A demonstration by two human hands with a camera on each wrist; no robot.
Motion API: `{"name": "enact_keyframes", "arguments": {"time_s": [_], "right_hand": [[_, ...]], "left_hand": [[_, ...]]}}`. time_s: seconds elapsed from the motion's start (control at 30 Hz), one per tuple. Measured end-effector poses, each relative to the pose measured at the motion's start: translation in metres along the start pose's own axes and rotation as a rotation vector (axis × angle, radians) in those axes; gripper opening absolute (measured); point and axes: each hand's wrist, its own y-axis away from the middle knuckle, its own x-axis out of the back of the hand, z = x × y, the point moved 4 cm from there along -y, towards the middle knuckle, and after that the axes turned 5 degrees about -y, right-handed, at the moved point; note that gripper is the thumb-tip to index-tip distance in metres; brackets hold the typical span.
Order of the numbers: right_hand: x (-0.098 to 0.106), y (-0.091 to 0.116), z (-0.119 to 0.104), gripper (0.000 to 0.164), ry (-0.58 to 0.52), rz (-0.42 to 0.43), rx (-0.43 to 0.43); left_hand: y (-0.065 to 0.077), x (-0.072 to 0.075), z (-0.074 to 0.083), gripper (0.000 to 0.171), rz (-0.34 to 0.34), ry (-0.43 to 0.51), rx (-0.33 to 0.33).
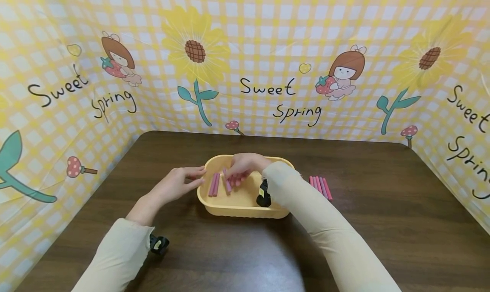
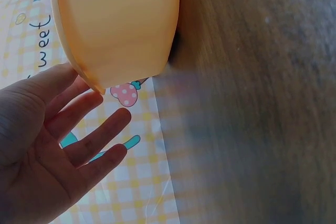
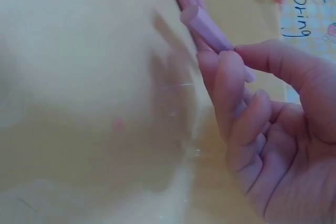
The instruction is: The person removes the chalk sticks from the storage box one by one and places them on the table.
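Observation:
A pale yellow oval tub (image 1: pixel 245 213) stands on the table. My right hand (image 1: pixel 242 166) reaches into it and pinches a short pinkish-purple stick (image 1: pixel 228 184) between thumb and fingertips. In the right wrist view, the stick (image 3: pixel 207 27) juts out past the fingertips of the right hand (image 3: pixel 262 124). Two similar sticks (image 1: pixel 216 185) lie side by side at the tub's left end. My left hand (image 1: pixel 177 183) is at the tub's left rim, its fingertips right at the edge. The left wrist view shows this hand (image 2: pixel 58 135) with fingers extended and spread below the rim.
On the dark wooden table (image 1: pixel 367 236), right of the tub, several pink and purple sticks (image 1: pixel 320 187) lie in a row, partly hidden by my right sleeve (image 1: pixel 302 198). A yellow checked cloth (image 1: pixel 252 41) with printed flowers surrounds the table's back and sides.

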Motion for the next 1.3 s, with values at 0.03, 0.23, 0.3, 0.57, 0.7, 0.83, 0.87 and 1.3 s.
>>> {"name": "enact_keyframes", "arguments": {"time_s": [0.03,0.23,0.3,0.57,0.7,0.83,0.87,1.3], "right_hand": [[0.001,0.001,-0.001,0.031,-0.005,-0.002,0.006],[0.006,0.009,-0.005,0.027,-0.034,-0.003,0.036],[0.008,0.012,-0.006,0.022,-0.039,0.003,0.038],[0.014,0.023,-0.006,0.018,-0.019,0.024,0.062],[0.016,0.028,-0.003,0.018,-0.029,0.025,0.072],[0.019,0.033,0.0,0.018,-0.026,0.032,0.08],[0.02,0.034,0.001,0.018,-0.023,0.034,0.083],[0.029,0.054,0.008,0.015,-0.026,0.068,0.118]], "left_hand": [[0.0,0.0,0.0,0.04,0.001,-0.001,0.0],[0.0,0.0,0.0,0.039,-0.001,-0.003,0.003],[0.001,0.0,0.001,0.039,-0.001,-0.003,0.004],[0.001,0.001,0.001,0.039,-0.001,0.001,0.006],[0.0,0.0,0.0,0.039,-0.004,0.001,0.007],[0.0,-0.001,-0.001,0.039,-0.001,-0.001,0.006],[0.0,-0.001,-0.001,0.039,0.0,-0.002,0.006],[-0.001,-0.001,-0.001,0.037,0.001,-0.009,0.013]]}}
